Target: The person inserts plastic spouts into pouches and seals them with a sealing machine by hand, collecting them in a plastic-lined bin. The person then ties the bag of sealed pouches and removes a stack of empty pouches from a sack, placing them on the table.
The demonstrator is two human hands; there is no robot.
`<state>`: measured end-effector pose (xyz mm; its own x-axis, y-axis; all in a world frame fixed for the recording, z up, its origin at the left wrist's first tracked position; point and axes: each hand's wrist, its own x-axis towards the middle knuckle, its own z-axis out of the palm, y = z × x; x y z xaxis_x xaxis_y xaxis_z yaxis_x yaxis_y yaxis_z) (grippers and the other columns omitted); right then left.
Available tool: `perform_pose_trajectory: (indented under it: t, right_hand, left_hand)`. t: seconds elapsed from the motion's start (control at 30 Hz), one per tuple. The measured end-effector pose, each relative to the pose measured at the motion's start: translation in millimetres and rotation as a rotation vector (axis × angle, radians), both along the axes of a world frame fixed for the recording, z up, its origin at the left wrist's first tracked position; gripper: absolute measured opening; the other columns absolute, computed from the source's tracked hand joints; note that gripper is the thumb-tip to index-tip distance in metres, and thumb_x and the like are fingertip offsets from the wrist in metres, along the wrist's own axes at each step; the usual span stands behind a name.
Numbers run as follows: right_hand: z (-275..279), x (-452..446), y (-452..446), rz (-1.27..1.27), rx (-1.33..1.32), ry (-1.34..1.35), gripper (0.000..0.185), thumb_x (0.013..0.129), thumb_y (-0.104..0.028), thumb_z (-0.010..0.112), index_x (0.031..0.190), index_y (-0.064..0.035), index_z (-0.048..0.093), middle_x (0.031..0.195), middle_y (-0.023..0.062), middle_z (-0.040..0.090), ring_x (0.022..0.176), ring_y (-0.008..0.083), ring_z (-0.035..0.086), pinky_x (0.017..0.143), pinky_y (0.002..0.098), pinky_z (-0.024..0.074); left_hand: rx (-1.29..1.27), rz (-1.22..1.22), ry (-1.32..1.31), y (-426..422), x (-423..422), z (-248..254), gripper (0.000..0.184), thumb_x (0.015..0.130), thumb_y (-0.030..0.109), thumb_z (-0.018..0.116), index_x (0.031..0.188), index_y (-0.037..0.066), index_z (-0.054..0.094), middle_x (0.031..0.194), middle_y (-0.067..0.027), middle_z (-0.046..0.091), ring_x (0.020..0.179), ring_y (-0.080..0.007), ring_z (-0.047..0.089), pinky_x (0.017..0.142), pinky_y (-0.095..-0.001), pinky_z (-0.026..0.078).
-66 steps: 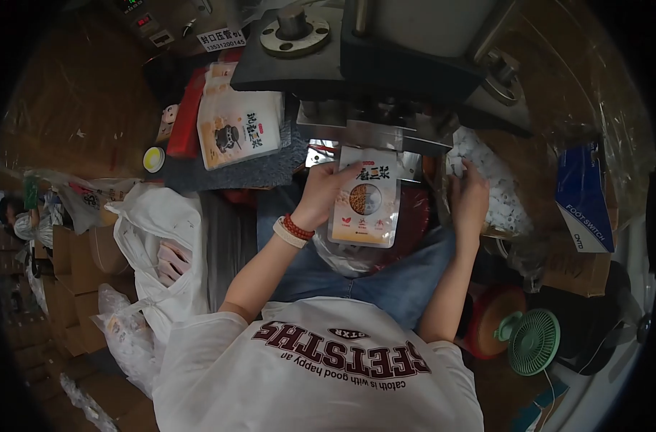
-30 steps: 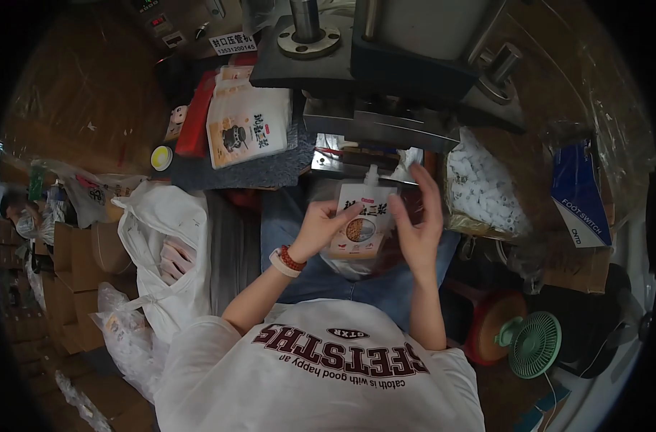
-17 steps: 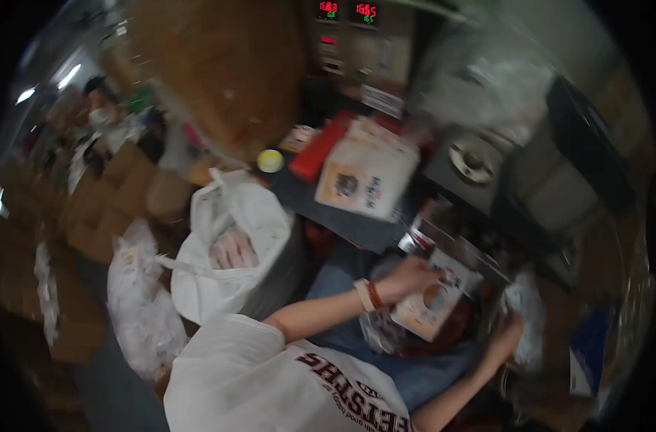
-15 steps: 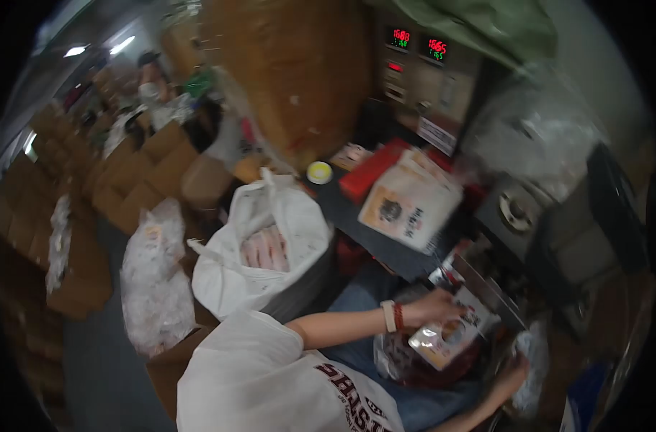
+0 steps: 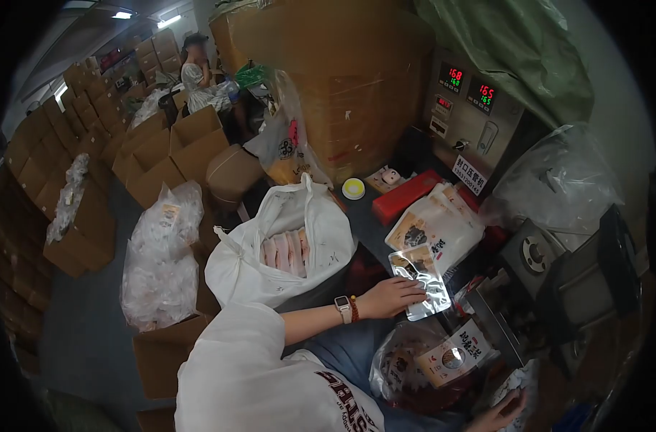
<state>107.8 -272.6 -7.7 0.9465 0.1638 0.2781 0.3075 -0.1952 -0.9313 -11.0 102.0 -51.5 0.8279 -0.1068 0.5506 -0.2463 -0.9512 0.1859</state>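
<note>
Left hand (image 5: 391, 297), with a watch and beaded bracelet at its wrist, is laying its fingers across the face of a silver pouch (image 5: 434, 293); its thumb is not showing clearly, so I cannot tell whether it is pinching the pouch or only pressing on it. This pouch is lying between the hand and the machine (image 5: 573, 273), its far end overlapping the near edge of a stack of printed pouches (image 5: 447, 223). Its long axis is running steeply from upper left to lower right, the darker printed end pointing away from the person and the shiny plain end pointing toward the machine's lower front. Which end is the opening I cannot tell.

Just below it, a printed pouch (image 5: 452, 356) is resting at the machine's front, over a clear plastic bag (image 5: 394, 363). Its long axis is slanting from lower left to upper right; the end bearing large characters is pointing toward the machine, the opposite end toward the lap.

Right hand (image 5: 502, 413), partly cut off by the bottom edge, is reaching its curled fingers to a heap of small white pieces (image 5: 516, 385); whether it is gripping any I cannot tell.

Beyond the stack, a red box (image 5: 405, 197) is lying alongside.
</note>
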Motion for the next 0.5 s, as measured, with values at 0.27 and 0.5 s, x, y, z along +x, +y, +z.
perform_pose_trajectory:
  t: [0.27, 0.5]
  right_hand:
    - [63, -97, 77, 0.031, 0.298, 0.054, 0.03, 0.082, 0.005, 0.065, 0.111, 0.0013, 0.057, 0.101, 0.0057, 0.062, 0.087, 0.0128, 0.059, 0.075, 0.0233, 0.0481]
    - [86, -98, 108, 0.079, -0.224, -0.548, 0.03, 0.073, 0.008, 0.065, 0.103, 0.0031, 0.064, 0.101, 0.0138, 0.061, 0.085, 0.0285, 0.061, 0.075, 0.0326, 0.0505]
  left_hand:
    - [-0.389, 0.147, -0.055, -13, -6, 34, 0.027, 0.07, 0.003, 0.064, 0.094, 0.012, 0.07, 0.091, -0.0073, 0.07, 0.084, -0.0238, 0.067, 0.07, -0.0336, 0.054]
    - [-0.504, -0.031, -0.056, -64, -19, 91, 0.034, 0.066, -0.005, 0.06, 0.097, 0.006, 0.069, 0.097, -0.0075, 0.069, 0.095, -0.0269, 0.066, 0.08, -0.0331, 0.053]
